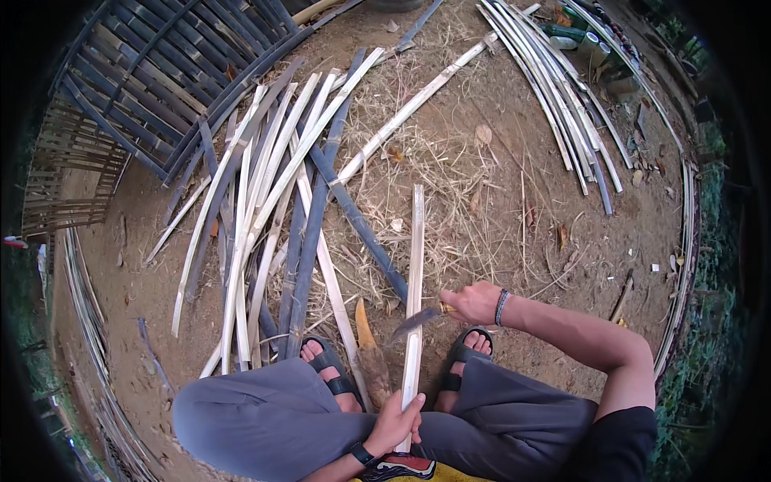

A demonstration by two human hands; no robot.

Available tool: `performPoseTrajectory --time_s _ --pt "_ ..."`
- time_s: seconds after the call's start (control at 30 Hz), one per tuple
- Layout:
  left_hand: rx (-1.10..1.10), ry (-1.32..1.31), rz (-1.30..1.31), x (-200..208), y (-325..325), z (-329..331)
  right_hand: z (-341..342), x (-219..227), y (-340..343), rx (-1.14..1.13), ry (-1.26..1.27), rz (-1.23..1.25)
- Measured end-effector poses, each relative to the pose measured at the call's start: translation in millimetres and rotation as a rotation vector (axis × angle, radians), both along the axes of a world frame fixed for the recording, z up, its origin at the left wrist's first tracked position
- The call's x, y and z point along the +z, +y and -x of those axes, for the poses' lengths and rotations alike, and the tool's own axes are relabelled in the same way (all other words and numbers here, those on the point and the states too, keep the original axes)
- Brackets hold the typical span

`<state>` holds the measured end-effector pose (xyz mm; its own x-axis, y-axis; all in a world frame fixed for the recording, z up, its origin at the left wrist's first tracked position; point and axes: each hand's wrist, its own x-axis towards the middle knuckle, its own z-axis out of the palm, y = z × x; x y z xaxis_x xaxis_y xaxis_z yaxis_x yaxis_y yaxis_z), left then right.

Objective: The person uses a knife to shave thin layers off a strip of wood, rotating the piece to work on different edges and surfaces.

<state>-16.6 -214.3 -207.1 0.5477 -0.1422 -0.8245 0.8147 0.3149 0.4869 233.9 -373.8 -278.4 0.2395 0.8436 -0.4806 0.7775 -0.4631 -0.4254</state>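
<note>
My left hand [395, 421] is wrapped round the lower end of a pale bamboo strip [416, 241], close to my lap. The strip points away from me between my feet, its far end over the shavings. My right hand [472, 304] grips the handle of a knife [418, 320]. The knife's dark blade lies across the strip at about its middle, pointing left; whether it cuts into the strip I cannot tell. Beneath the blade, by my left foot, is a brown piece of wood [372, 353] with an orange-brown leaf-like piece [364, 323] at its top.
A loose pile of split bamboo strips [265, 185] lies at the left, partly beside my left foot. Another bundle of strips [562, 96] is at the far right, near green bamboo tubes [590, 44]. A slatted bamboo frame [161, 72] stands far left. Shavings [450, 185] cover the ground ahead.
</note>
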Motion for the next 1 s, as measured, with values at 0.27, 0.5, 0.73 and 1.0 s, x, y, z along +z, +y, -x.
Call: performPoseTrajectory --time_s 0.27,0.5,0.73,1.0 --pt "0.002 -0.013 -0.005 3.1 8.0 -0.1 15.2 -7.5 -4.0 -0.137 0.052 0.027" --pt "0.042 0.004 0.135 4.5 14.3 -2.7 6.9 1.6 9.6 -0.207 0.057 0.01" --pt "0.141 0.024 0.282 10.4 20.3 -4.8 -32.2 -16.1 11.6 -0.315 0.018 0.026" --pt "0.203 0.062 0.388 11.3 24.2 -3.1 -38.5 -26.8 9.6 -0.334 0.028 -0.04"
